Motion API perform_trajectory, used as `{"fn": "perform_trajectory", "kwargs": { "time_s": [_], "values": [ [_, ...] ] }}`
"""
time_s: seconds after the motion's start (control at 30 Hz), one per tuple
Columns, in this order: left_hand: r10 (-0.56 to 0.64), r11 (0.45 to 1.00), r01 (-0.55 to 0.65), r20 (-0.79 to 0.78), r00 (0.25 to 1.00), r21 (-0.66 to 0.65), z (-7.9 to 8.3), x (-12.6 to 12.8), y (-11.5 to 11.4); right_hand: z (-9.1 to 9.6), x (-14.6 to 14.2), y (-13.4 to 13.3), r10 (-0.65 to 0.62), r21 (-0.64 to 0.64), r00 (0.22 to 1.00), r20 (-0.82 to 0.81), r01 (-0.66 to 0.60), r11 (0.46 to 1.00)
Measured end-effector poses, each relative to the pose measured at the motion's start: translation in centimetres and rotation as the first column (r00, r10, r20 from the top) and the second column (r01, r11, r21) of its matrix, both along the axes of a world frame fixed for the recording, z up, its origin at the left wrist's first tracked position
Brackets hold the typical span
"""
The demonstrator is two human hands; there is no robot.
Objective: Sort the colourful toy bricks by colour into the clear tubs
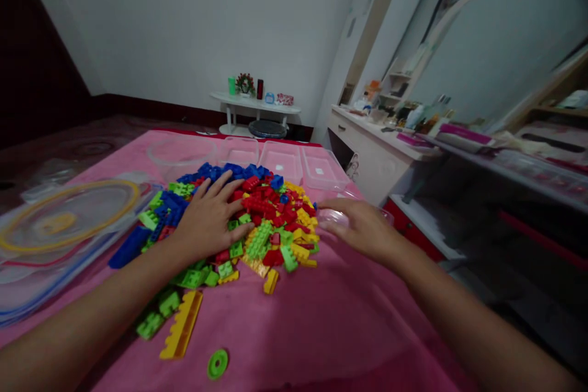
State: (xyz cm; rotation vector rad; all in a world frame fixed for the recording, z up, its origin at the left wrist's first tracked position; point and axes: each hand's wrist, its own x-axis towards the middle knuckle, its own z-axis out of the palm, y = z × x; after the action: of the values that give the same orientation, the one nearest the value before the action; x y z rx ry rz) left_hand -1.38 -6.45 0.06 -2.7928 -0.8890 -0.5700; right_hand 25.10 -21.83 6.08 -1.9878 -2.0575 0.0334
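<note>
A heap of red, blue, green and yellow toy bricks lies on a pink cloth. My left hand rests flat on the heap's left part, fingers spread toward the blue bricks. My right hand lies flat at the heap's right edge, fingers stretched out over a small clear plastic piece. A long yellow toothed brick and a green ring lie apart near me.
Several clear plastic trays stand in a row behind the heap. Clear lids with a yellow rim lie at the left. A pale dresser with cluttered top stands at the right, a small white table by the far wall.
</note>
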Motion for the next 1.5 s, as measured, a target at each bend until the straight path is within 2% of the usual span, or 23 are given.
{"fn": "perform_trajectory", "kwargs": {
  "time_s": [0.07,0.2,0.3,0.4,0.5,0.6,0.67,0.77,0.87,0.93,1.0,1.07,1.2,1.3,1.4,1.5],
  "values": [
    [-0.01,1.0,0.01,0.048,0.999,-0.001,-0.1,-0.1,-0.2,-0.9,2.6,-1.1,-0.075,0.1,0.995,0.071,0.068,0.993],
    [-0.027,0.998,0.032,0.107,0.994,-0.049,0.1,-0.3,-0.5,-4.4,6.4,-2.2,-0.183,0.02,0.959,0.215,0.184,0.983],
    [-0.047,0.992,0.061,0.128,0.991,-0.108,0.1,-0.4,-0.7,-6.6,7.5,-1.8,-0.269,-0.065,0.949,0.166,0.282,0.957],
    [-0.065,0.983,0.089,0.146,0.987,-0.163,0.0,-0.5,-0.7,-7.3,7.5,-0.3,-0.306,-0.062,0.94,0.15,0.318,0.946],
    [-0.094,0.965,0.131,0.167,0.981,-0.227,0.2,-0.9,-0.8,-6.1,6.7,1.7,-0.299,-0.078,0.928,0.224,0.323,0.943],
    [-0.133,0.929,0.188,0.187,0.973,-0.319,1.3,-1.6,-1.4,-3.5,4.8,3.7,-0.318,-0.052,0.89,0.328,0.353,0.934],
    [-0.144,0.903,0.218,0.219,0.965,-0.37,2.6,-2.0,-2.0,-1.8,3.2,5.3,-0.285,-0.006,0.906,0.313,0.302,0.953],
    [-0.107,0.88,0.228,0.295,0.949,-0.416,5.0,-2.3,-2.1,-0.2,1.0,8.6,-0.142,0.001,0.963,0.229,0.146,0.989],
    [-0.068,0.878,0.218,0.339,0.938,-0.425,6.9,-2.3,-0.1,-0.1,0.2,12.8,0.019,-0.038,0.972,0.233,-0.01,0.999],
    [-0.031,0.908,0.158,0.314,0.949,-0.387,7.3,-2.4,2.4,-0.6,0.5,15.5,0.063,-0.068,0.952,0.299,-0.045,0.997],
    [0.028,0.946,0.059,0.261,0.965,-0.319,6.8,-2.4,5.5,-1.3,0.9,17.7,0.074,-0.116,0.925,0.372,-0.033,0.993],
    [0.06,0.961,-0.003,0.197,0.979,-0.276,5.8,-2.4,8.6,-1.8,1.3,19.4,0.081,-0.167,0.906,0.415,-0.012,0.986],
    [0.015,0.966,0.023,0.147,0.989,-0.259,3.5,-2.0,12.8,-2.5,1.5,21.7,0.069,-0.18,0.904,0.422,0.009,0.984],
    [-0.01,0.961,0.059,0.18,0.984,-0.27,2.7,-1.0,13.8,-2.8,1.4,23.1,0.032,-0.134,0.91,0.413,0.026,0.991],
    [-0.04,0.961,0.09,0.192,0.981,-0.26,2.8,0.7,13.8,-2.9,0.9,23.9,-0.039,-0.063,0.912,0.409,0.071,0.995],
    [-0.073,0.954,0.124,0.189,0.979,-0.272,3.1,2.1,13.5,-3.2,-0.8,23.8,-0.113,0.06,0.957,0.267,0.101,0.993]
  ]
}}
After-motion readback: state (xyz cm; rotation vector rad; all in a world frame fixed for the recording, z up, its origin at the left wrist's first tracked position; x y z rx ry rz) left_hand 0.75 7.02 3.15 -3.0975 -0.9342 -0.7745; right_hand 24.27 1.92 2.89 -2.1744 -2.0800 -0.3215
